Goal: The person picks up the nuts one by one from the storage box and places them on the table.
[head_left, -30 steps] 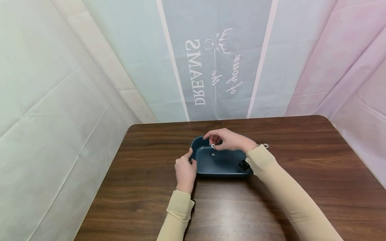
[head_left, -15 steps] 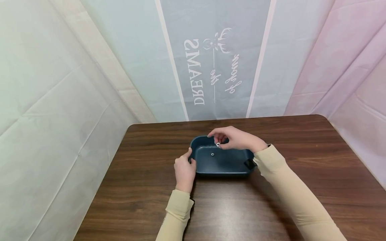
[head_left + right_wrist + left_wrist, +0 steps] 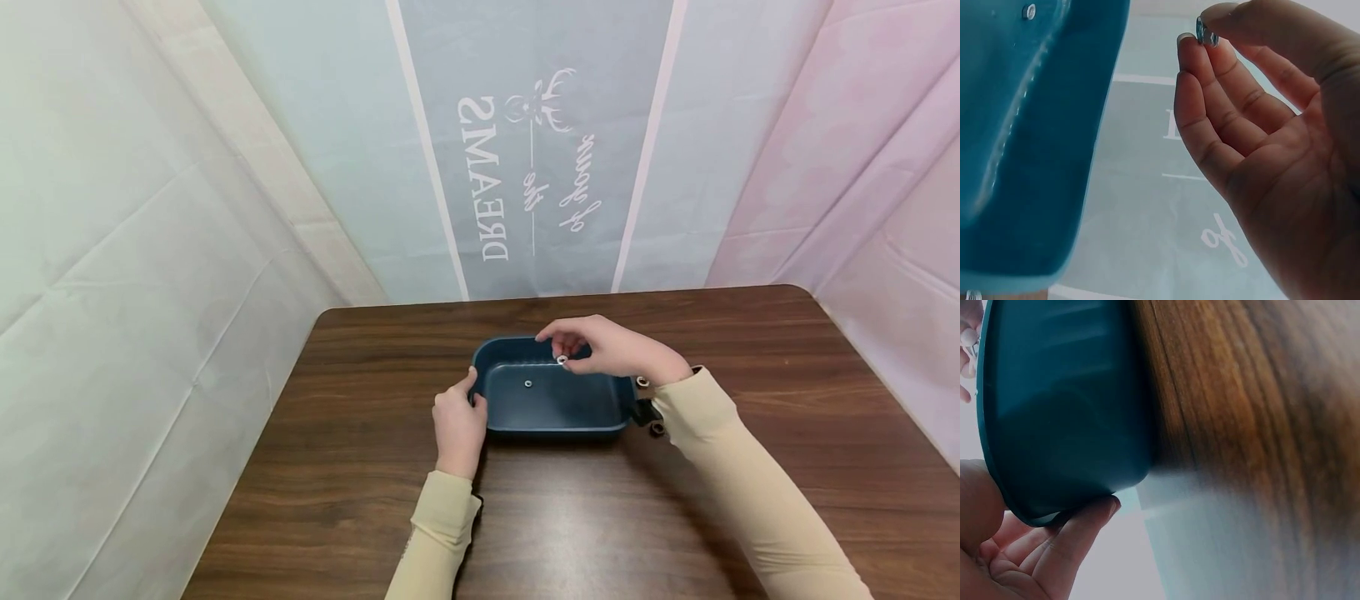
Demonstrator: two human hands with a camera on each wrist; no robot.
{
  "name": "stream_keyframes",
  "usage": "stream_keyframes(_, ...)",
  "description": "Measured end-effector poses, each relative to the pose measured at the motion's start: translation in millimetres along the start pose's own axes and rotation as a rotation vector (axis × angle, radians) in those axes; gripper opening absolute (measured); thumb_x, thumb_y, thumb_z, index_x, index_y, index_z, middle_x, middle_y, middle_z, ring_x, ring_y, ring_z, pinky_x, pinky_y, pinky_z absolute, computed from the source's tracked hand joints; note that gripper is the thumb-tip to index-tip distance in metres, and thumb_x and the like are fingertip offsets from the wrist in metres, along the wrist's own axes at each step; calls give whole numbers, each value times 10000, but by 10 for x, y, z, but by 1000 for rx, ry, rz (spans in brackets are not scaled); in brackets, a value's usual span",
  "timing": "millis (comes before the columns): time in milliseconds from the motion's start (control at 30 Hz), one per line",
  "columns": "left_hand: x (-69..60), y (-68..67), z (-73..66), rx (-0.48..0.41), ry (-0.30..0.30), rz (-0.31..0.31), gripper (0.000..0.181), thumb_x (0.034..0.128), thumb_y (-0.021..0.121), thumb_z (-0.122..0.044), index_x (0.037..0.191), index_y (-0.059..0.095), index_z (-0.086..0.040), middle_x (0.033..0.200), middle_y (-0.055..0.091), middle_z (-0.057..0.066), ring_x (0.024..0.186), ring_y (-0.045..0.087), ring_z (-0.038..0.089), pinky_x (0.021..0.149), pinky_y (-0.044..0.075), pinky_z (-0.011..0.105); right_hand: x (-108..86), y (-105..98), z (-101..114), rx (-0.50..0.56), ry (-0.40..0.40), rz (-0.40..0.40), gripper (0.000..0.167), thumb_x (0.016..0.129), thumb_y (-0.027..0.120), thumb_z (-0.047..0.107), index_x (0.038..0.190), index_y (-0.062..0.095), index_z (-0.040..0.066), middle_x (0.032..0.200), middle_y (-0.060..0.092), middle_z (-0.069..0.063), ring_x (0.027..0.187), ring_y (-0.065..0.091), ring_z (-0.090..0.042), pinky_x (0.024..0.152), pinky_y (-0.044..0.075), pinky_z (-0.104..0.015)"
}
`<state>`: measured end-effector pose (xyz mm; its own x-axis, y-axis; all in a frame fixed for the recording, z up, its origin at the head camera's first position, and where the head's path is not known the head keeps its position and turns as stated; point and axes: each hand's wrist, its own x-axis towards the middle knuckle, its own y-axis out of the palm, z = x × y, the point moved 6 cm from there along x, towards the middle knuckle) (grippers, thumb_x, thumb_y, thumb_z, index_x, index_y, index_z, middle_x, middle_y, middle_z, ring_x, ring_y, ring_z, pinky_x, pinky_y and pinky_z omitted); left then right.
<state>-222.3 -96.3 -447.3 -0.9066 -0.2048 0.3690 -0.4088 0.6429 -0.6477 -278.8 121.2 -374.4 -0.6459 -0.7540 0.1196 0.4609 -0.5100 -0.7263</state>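
In the head view, a dark blue rectangular tray (image 3: 558,432) stands on the table. My left hand (image 3: 460,429) grips its left end; in the left wrist view the thumb and fingers of that hand (image 3: 1029,550) pinch the rim. A small metal nut (image 3: 528,384) lies on the tray's floor. Above the tray's back right part, my right hand (image 3: 611,346) pinches another small shiny metal nut (image 3: 562,360) between thumb and fingertips. The right wrist view has this held nut (image 3: 1207,33) beyond the tray's side, and the other nut (image 3: 1029,11) inside it.
Right of the tray, two ring-shaped pieces, one light (image 3: 642,382) and one dark (image 3: 657,429), lie on the wooden table (image 3: 360,450) near my right wrist. A printed cloth backdrop (image 3: 540,208) hangs behind the table, with pale cloth at both sides.
My right hand has moved right with the nut between its fingers, and the two pieces beside the tray have come into view. The left hand stays on the tray.
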Motion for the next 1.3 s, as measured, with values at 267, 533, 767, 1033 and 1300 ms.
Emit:
stream_keyframes(267, -1, 14, 8, -8, -12, 4, 418, 820, 657, 37, 1225, 662, -69, 1070, 684, 171, 346, 221, 75, 390, 267, 238, -137, -27, -81, -23, 7, -1, 425, 871, 641, -5, 1266, 560, 132, 919, 590, -21, 856, 582, -126, 812, 504, -369)
stream_keyframes(533, -6, 11, 11, -15, -2, 0, 416, 815, 656, 43, 1219, 662, -56, 1129, 666, 151, 362, 221, 67, 393, 276, 238, -270, -64, -147, 7, 51, -3, 415, 886, 635, 10, 1281, 548, 104, 930, 594, -34, 863, 583, -147, 828, 499, -401)
stream_keyframes(767, -4, 6, 8, -13, -7, 4, 418, 816, 654, 40, 1222, 661, -60, 1107, 674, 157, 357, 210, 66, 388, 268, 236, -445, -111, -210, 10, 71, -35, 425, 885, 634, 6, 1283, 539, 123, 930, 605, -51, 864, 594, -134, 809, 505, -387)
stream_keyframes(1033, -1, 8, 17, -16, -12, 0, 418, 814, 649, 42, 1219, 664, -61, 1099, 675, 162, 360, 212, 65, 383, 264, 236, -627, -124, -303, -11, 58, -64, 437, 868, 639, -24, 1272, 543, 112, 935, 621, -75, 818, 596, -130, 753, 512, -375)
stream_keyframes(1300, -11, 14, 20, -18, -19, 11, 423, 820, 637, 39, 1229, 657, -63, 960, 699, 181, 360, 189, 67, 383, 246, 236, -794, -128, -405, -2, 75, -104, 454, 844, 668, -35, 1255, 556, 120, 934, 611, -47, 793, 587, -140, 695, 511, -317)
